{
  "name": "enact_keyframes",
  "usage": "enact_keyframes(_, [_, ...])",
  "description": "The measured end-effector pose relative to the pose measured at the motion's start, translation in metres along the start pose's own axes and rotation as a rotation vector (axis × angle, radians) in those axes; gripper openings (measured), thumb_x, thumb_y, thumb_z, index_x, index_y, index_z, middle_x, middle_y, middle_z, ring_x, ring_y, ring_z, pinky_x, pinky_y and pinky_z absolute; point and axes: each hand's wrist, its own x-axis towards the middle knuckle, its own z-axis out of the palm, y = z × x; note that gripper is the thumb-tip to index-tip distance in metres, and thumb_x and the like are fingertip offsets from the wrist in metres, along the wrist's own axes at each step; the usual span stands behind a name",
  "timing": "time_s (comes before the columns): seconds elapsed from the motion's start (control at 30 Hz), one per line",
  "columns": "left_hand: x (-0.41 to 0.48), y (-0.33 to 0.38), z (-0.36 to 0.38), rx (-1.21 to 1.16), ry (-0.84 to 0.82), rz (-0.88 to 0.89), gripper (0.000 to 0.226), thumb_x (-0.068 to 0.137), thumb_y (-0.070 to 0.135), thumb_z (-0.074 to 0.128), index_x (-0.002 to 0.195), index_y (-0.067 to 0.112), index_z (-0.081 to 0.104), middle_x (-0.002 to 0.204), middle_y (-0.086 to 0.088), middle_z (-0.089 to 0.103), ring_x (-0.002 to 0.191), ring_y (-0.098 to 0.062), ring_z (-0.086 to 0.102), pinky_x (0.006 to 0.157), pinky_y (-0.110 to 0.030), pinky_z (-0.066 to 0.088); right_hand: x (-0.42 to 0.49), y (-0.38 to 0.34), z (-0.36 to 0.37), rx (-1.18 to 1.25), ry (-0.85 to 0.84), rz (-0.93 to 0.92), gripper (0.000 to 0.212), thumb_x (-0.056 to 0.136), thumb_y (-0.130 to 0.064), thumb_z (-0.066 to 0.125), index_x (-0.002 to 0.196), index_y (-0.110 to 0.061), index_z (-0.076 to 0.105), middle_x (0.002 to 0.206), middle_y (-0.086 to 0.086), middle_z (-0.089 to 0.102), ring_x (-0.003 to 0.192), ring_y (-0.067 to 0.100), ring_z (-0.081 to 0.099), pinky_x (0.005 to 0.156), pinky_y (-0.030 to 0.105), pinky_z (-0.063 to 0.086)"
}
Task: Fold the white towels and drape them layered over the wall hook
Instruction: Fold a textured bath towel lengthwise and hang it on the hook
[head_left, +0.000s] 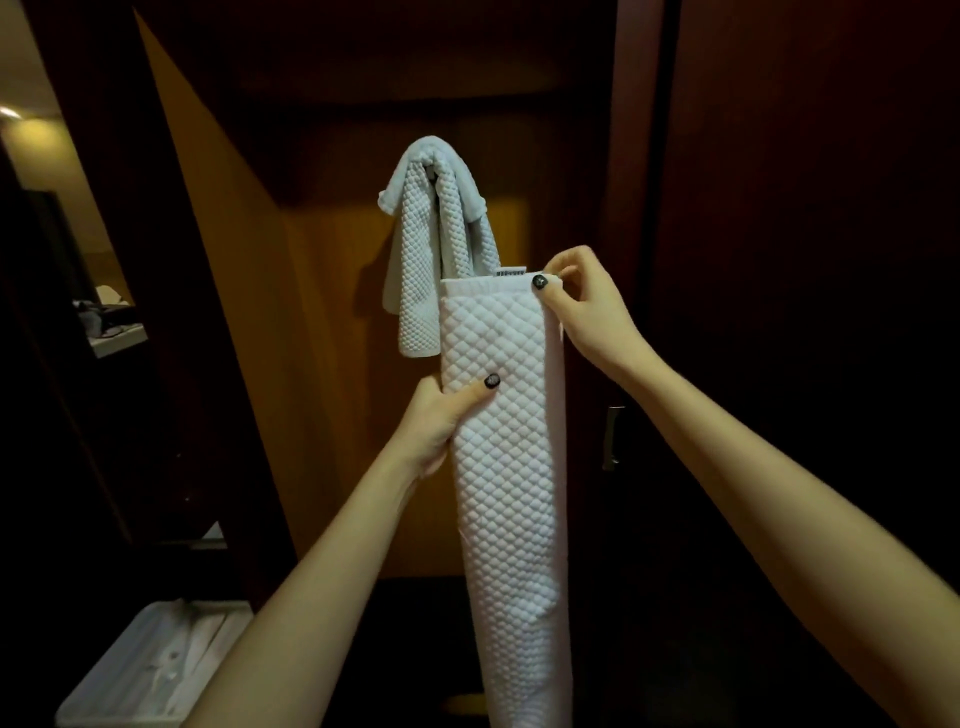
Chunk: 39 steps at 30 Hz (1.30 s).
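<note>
Wood wall (332, 322), two towels: hung towel (415, 270) on hook (430, 169); held towel (501, 457), tag (511, 272) illegible, gripped mid-edge by left hand (436, 421), top corner pinched by right hand (587, 306).

Your count stands as follows. White towels: two, namely one hung towel (415, 249) and one held towel (504, 467). Hands: two, your left hand (436, 421) and your right hand (587, 306). Dark-painted nails showing: two, one on each hand. Sewn label (511, 271): one. Metal door handle (613, 436): one. White bin (156, 665): one. Ceiling light (8, 111): one.
</note>
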Motion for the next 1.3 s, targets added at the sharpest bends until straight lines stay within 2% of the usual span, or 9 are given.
enact_keyframes(0.13, [0.008,0.014,0.011,-0.049,-0.017,0.036,0.047,0.077,0.015,0.074,0.12,0.002,0.061,0.112,-0.011,0.072,0.103,-0.027,0.069,0.074,-0.034,0.058,-0.048,0.035,0.005,0.197,-0.028,0.152,0.041,0.096,-0.019,0.061,0.134,-0.008,0.049,0.128,0.003,0.059,0.117,0.018,0.059,0.096,0.029,0.051])
enact_keyframes(0.23, [0.012,0.026,0.014,-0.079,-0.011,0.028,0.041,0.077,0.013,0.076,0.115,0.003,0.062,0.107,-0.01,0.073,0.099,-0.025,0.071,0.071,-0.033,0.059,-0.098,0.065,0.018,0.263,-0.063,0.266,0.02,0.096,-0.016,0.059,0.115,-0.013,0.063,0.111,0.002,0.07,0.103,0.021,0.067,0.083,0.027,0.055])
enact_keyframes(0.43, [0.021,0.047,0.019,-0.092,0.087,0.063,0.037,0.084,0.008,0.068,0.119,-0.002,0.06,0.105,-0.011,0.073,0.098,-0.026,0.071,0.069,-0.033,0.059,-0.12,0.081,0.025,0.258,-0.048,0.249,0.024,0.092,-0.027,0.068,0.114,-0.022,0.064,0.109,-0.009,0.07,0.104,0.005,0.065,0.091,0.026,0.053])
enact_keyframes(0.7, [0.019,0.048,0.022,-0.096,0.089,0.085,0.048,0.082,0.008,0.07,0.126,-0.005,0.055,0.116,-0.016,0.068,0.104,-0.029,0.068,0.074,-0.036,0.059,-0.126,0.084,0.021,0.249,-0.04,0.227,0.008,0.089,-0.027,0.07,0.092,-0.026,0.063,0.079,-0.01,0.063,0.079,0.004,0.063,0.071,0.021,0.053])
enact_keyframes(0.77, [0.018,0.047,0.025,-0.104,0.079,0.09,0.056,0.077,0.011,0.072,0.128,-0.006,0.053,0.118,-0.017,0.067,0.106,-0.029,0.068,0.074,-0.036,0.059,-0.132,0.084,0.022,0.257,-0.078,0.223,0.003,0.093,-0.026,0.066,0.094,-0.025,0.064,0.089,-0.013,0.069,0.086,0.003,0.067,0.072,0.024,0.055])
enact_keyframes(0.93, [0.022,0.051,0.027,-0.12,0.08,0.109,0.049,0.08,0.009,0.071,0.125,-0.004,0.055,0.113,-0.014,0.07,0.104,-0.027,0.069,0.074,-0.035,0.059,-0.147,0.08,0.023,0.155,0.022,0.144,0.043,0.095,-0.022,0.063,0.135,-0.026,0.048,0.116,-0.011,0.063,0.106,0.0,0.061,0.083,0.016,0.053])
enact_keyframes(1.07, [0.026,0.054,0.025,-0.126,0.104,0.108,0.039,0.08,0.011,0.072,0.115,0.001,0.061,0.105,-0.01,0.074,0.1,-0.026,0.07,0.072,-0.035,0.059,-0.155,0.083,0.029,0.294,-0.009,0.303,0.047,0.09,-0.023,0.07,0.131,-0.023,0.048,0.109,-0.012,0.07,0.104,0.002,0.066,0.085,0.022,0.056])
enact_keyframes(1.2, [0.03,0.059,0.024,-0.12,0.111,0.122,0.033,0.083,0.01,0.072,0.114,0.003,0.061,0.106,-0.01,0.073,0.102,-0.027,0.07,0.073,-0.036,0.059,-0.15,0.083,0.028,0.251,-0.051,0.268,0.011,0.095,-0.025,0.064,0.101,-0.016,0.067,0.1,-0.002,0.071,0.096,0.009,0.068,0.085,0.037,0.057])
enact_keyframes(1.3, [0.029,0.065,0.028,-0.141,0.097,0.095,0.04,0.086,0.009,0.069,0.123,0.0,0.057,0.113,-0.013,0.071,0.105,-0.028,0.068,0.075,-0.037,0.059,-0.137,0.089,0.017,0.237,-0.117,0.275,0.018,0.096,-0.026,0.061,0.104,-0.016,0.073,0.13,-0.005,0.057,0.119,0.005,0.055,0.102,0.035,0.048])
